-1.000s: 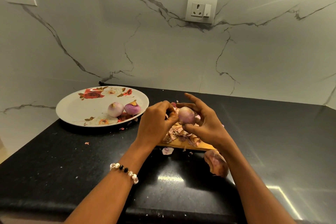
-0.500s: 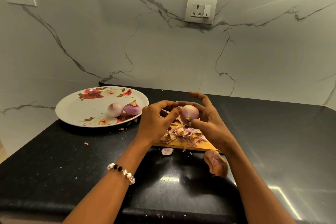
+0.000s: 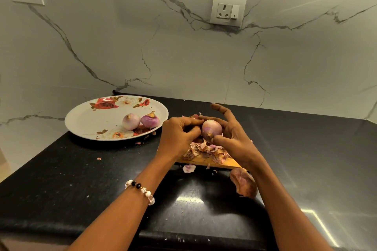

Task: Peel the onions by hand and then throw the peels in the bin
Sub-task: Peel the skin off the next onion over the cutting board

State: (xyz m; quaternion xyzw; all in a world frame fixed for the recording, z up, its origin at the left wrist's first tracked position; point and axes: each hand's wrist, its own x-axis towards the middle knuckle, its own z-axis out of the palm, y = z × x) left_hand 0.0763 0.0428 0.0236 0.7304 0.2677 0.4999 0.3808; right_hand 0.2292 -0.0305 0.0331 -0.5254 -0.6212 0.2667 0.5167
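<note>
I see right hand (image 3: 230, 138) grip clasping onion (image 3: 211, 130), held above board (image 3: 206, 161) | left hand (image 3: 179, 134) grip pinching at onion's left side | peel pile (image 3: 206, 151) on board | two peeled onions (image 3: 140, 121) on plate (image 3: 85, 120), left of board | loose peel (image 3: 243, 185) on tabletop (image 3: 81, 179), near side of board

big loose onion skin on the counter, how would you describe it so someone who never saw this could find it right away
Start at the wooden board on the black counter, piled with small peel scraps. Just off its near right corner, beside the right forearm, lies the big loose onion skin. It is one large, curled, brown-purple piece lying on the bare counter, far bigger than the tiny flakes around it.
</note>
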